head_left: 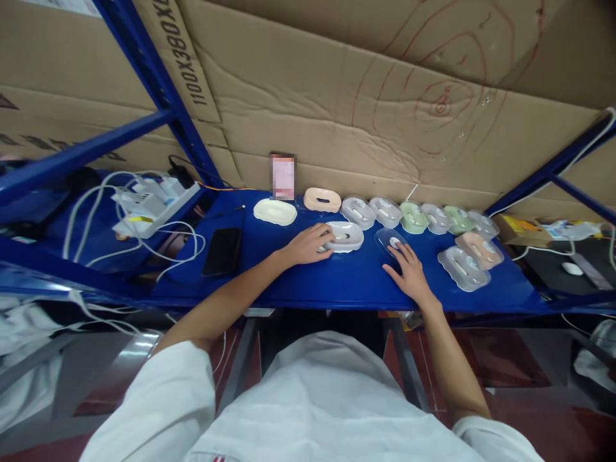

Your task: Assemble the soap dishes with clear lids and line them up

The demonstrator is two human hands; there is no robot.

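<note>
Fingers of the left hand [308, 245] are curled around the near left end of a white soap dish [344, 236] at the middle of the blue shelf [337, 282], while the right hand [409, 273] is laid open on a clear lid [391, 242] just beside it. Slippage is judged likely, since the lid is only pressed flat, not gripped, and neighbouring boxed dishes [464, 268] toward the right edge could be knocked.
</note>
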